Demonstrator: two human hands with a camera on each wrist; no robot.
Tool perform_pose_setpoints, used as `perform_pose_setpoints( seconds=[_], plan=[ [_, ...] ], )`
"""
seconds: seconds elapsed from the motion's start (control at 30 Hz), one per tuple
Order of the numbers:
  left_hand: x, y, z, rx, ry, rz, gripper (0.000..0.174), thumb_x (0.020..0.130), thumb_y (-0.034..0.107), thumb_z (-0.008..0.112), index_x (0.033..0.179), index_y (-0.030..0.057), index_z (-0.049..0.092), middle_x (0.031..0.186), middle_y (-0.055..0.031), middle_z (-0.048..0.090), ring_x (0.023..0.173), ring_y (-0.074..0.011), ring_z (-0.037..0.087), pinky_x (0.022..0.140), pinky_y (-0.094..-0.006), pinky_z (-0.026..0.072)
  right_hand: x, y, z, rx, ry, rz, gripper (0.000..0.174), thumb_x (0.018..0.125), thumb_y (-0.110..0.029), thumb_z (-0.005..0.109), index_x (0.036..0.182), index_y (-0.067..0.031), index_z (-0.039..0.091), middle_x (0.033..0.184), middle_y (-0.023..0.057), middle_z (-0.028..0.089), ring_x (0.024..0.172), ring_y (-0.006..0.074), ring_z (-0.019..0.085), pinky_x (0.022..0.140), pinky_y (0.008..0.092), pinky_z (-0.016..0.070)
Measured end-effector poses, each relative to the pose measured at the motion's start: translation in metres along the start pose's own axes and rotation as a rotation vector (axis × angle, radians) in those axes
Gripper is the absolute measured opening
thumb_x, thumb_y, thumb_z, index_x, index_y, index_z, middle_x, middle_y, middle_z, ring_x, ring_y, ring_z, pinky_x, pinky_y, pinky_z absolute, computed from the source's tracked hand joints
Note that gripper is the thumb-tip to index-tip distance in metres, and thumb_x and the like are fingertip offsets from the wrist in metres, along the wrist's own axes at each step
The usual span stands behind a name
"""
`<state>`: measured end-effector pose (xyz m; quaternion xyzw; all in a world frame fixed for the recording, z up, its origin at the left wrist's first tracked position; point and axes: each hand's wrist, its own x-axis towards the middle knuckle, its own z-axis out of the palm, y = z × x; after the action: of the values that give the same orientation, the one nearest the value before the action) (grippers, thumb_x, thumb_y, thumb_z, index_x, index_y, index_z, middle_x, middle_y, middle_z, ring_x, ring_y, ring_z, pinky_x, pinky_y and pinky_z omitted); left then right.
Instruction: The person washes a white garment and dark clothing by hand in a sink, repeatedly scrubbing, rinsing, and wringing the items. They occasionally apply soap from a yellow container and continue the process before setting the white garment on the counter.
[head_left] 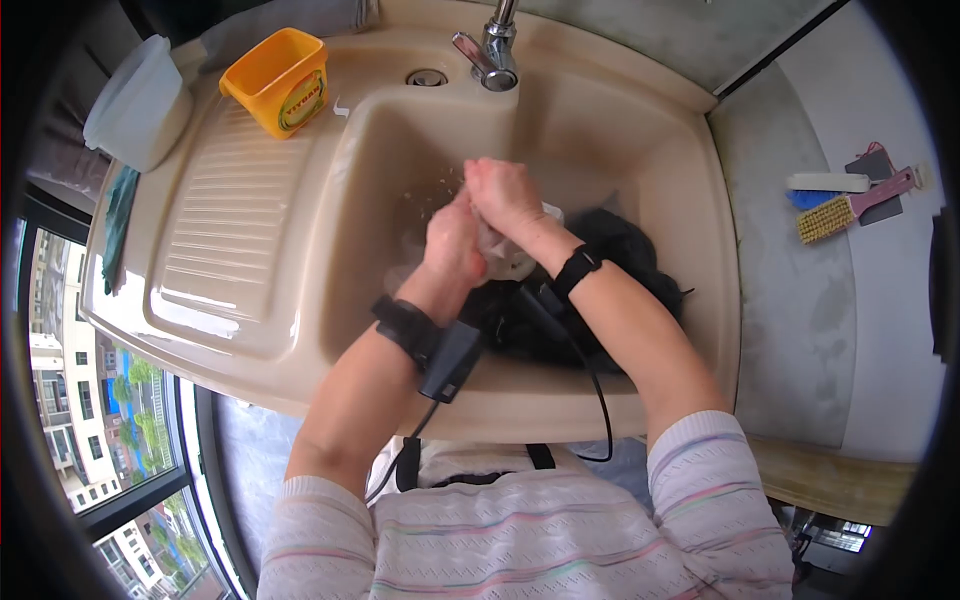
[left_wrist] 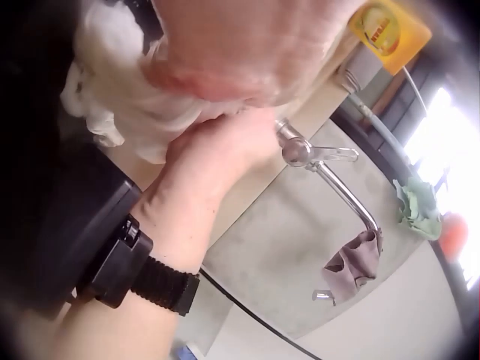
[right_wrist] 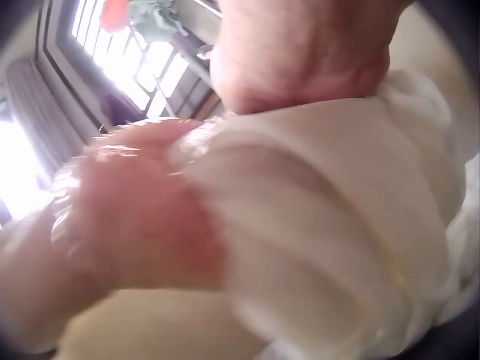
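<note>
Over the beige sink [head_left: 640, 140], both hands come together on a wet, bunched white cloth [right_wrist: 322, 210]. My left hand [head_left: 452, 242] grips one part of it, fingers curled. Just above and to the right in the head view, my right hand [head_left: 505, 198] holds another part, knuckles up. In the right wrist view the cloth looks twisted between the two hands, and my left hand [right_wrist: 142, 210] glistens with water. Loose folds hang below the hands in the left wrist view. Beneath the forearms, a dark garment [head_left: 622, 250] lies heaped in the basin.
A chrome faucet [head_left: 493, 60] stands at the sink's back edge. On the ribbed drainboard [head_left: 225, 220] sit a yellow tub [head_left: 280, 80] and a translucent white container [head_left: 145, 110], with a green cloth [head_left: 118, 225] at the left edge. Brushes [head_left: 830, 218] hang at the right.
</note>
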<state>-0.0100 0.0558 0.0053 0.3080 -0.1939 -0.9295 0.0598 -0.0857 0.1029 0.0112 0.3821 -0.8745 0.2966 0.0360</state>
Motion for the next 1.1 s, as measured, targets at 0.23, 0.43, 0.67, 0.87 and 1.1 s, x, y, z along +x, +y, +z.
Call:
perform_pose_setpoints(
  seconds=[0.23, 0.43, 0.67, 0.87, 1.1],
  plan=[
    [0.015, 0.005, -0.03, 0.274, -0.269, 0.223, 0.031, 0.085, 0.025, 0.055, 0.098, -0.0029, 0.054, 0.092, -0.0124, 0.059, 0.083, -0.0222, 0.058, 0.073, -0.033, 0.0479, -0.019, -0.021, -0.028, 0.127, -0.006, 0.039, 0.03, 0.081, -0.026, 0.051, 0.066, -0.001, 0.058, 0.064, 0.0208, 0.057, 0.061, 0.0365, 0.056, 0.056, 0.0429, 0.045],
    [-0.018, 0.038, 0.006, 0.187, -0.307, -0.207, 0.042, 0.076, 0.033, 0.066, 0.097, -0.002, 0.054, 0.091, -0.0133, 0.06, 0.081, -0.0216, 0.06, 0.073, -0.0348, 0.0486, -0.001, 0.048, -0.085, 0.844, -0.104, 0.425, 0.033, 0.083, -0.03, 0.058, 0.067, -0.0022, 0.053, 0.053, -0.0014, 0.047, 0.047, 0.0055, 0.04, 0.043, 0.0232, 0.0333],
    [-0.014, 0.047, 0.0, 0.537, -0.416, -0.128, 0.019, 0.076, 0.021, 0.067, 0.076, 0.0036, 0.059, 0.07, -0.004, 0.058, 0.067, -0.0139, 0.056, 0.065, -0.0279, 0.0468, -0.003, 0.043, -0.145, 0.851, -0.294, 0.545, 0.033, 0.081, -0.035, 0.06, 0.069, -0.0053, 0.051, 0.051, -0.002, 0.043, 0.04, 0.0049, 0.037, 0.038, 0.0202, 0.0311],
    [-0.008, 0.057, -0.002, 0.471, -0.356, 0.031, 0.024, 0.085, 0.026, 0.055, 0.074, 0.0051, 0.056, 0.07, -0.0024, 0.056, 0.065, -0.0118, 0.053, 0.062, -0.0255, 0.0449, -0.021, 0.039, -0.151, 0.49, -0.631, 0.111, 0.03, 0.073, -0.029, 0.069, 0.081, -0.0029, 0.058, 0.065, -0.0005, 0.052, 0.06, 0.0082, 0.047, 0.057, 0.0221, 0.0392],
    [-0.027, 0.064, 0.011, 0.527, -0.359, 0.042, 0.021, 0.082, 0.024, 0.06, 0.085, 0.0033, 0.059, 0.08, -0.0054, 0.06, 0.074, -0.0131, 0.056, 0.071, -0.0257, 0.0457, -0.013, 0.03, -0.171, 0.53, -0.685, 0.266, 0.017, 0.074, -0.017, 0.067, 0.078, -0.0021, 0.058, 0.068, -0.0024, 0.053, 0.065, 0.0042, 0.045, 0.059, 0.0197, 0.0377]
  ],
)
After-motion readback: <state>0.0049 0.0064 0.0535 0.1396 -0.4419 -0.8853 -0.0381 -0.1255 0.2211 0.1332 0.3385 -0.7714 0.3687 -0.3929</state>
